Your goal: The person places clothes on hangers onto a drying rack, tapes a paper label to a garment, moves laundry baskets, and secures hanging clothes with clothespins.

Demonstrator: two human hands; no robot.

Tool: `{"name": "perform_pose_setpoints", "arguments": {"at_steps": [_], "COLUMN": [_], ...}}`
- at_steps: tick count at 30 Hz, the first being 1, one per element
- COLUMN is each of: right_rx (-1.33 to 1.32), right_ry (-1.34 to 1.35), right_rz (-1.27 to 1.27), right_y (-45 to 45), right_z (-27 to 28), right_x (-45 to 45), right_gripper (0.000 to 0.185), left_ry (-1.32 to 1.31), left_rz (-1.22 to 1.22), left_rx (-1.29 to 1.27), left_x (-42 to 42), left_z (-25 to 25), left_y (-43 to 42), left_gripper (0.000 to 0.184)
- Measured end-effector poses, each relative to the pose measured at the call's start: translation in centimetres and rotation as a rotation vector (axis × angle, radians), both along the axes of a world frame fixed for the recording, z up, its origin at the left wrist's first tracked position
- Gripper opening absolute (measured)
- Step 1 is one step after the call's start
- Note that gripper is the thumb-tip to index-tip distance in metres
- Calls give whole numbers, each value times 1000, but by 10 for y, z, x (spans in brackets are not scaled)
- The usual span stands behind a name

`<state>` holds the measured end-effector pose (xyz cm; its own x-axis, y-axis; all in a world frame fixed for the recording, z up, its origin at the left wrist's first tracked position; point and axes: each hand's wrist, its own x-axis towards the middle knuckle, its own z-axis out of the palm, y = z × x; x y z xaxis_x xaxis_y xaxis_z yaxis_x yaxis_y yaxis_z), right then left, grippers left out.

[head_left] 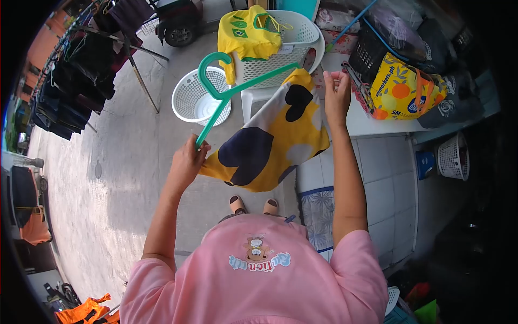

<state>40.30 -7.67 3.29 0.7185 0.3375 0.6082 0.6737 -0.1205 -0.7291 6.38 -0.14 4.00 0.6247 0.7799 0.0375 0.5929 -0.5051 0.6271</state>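
My left hand is closed on the lower end of a green clothes hanger, beside a corner of the garment. A yellow garment with large dark and pale grey hearts hangs along the hanger's lower side, its upper corner at the hanger's far tip. Its exact kind is unclear. My right hand is raised just right of that corner, with fingers loosely bent and apart. Nothing shows in it. Beyond the hanger, a yellow shirt with green trim drapes over a white laundry basket.
A round white basket stands on the concrete left of the laundry basket. At the right, a white table holds a yellow shopping bag and a black crate. Dark clothes hang on a rack at left. A floor mat lies on tiles.
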Motion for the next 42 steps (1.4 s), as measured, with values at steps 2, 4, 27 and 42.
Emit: {"name": "perform_pose_setpoints", "arguments": {"at_steps": [2,4,27,42], "right_rx": [-58,7,-354,-84], "right_ry": [618,967,9,-70], "right_rz": [416,778,838,643], "right_y": [-12,-11,-32,-1], "right_z": [18,1,191,227], "right_x": [-45,-78,-52,-33], "right_gripper": [38,50,32,24], "left_ry": [-30,-92,-583,-814], "left_rz": [-68,-95,-78,-145], "left_rx": [199,149,-1473,-1472], "left_x": [17,46,154,111], "left_z": [-2,-14,-153,-152], "left_y": [-13,-43,-45,-23], "left_gripper": [15,17,71,28]}}
